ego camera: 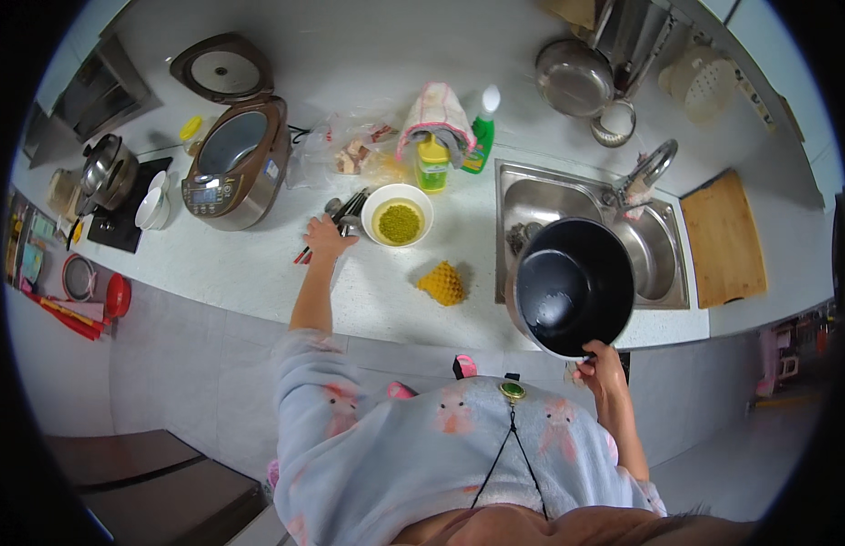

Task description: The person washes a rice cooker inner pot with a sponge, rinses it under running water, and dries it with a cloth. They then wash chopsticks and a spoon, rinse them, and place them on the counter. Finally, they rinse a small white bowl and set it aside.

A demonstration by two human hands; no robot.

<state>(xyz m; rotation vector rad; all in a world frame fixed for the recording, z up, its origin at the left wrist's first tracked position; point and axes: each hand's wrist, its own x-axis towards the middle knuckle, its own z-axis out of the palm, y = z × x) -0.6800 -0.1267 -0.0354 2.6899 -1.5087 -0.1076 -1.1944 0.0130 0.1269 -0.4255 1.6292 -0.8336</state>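
Observation:
My right hand (600, 370) grips the near rim of a dark, nonstick rice cooker inner pot (566, 293). The pot is tilted so its wet-looking inside faces me, over the front edge of the steel sink (499, 232). On the counter my left hand (330, 235) rests over a bundle of chopsticks (354, 205) and spoons (333, 206), its thumb spread; whether the fingers grip them is hidden. Just right of it stands a white bowl (428, 220) of green beans (399, 222) in liquid. Nearer me lies a yellow textured sponge or cloth (442, 282).
An open rice cooker (235, 164) stands at left, near white bowls (152, 208) and a steel pot (109, 174). Behind are plastic bags (327, 147), a cloth-topped yellow bottle (433, 170) and a green spray bottle (482, 140). A faucet (651, 167) and cutting board (726, 246) are at right.

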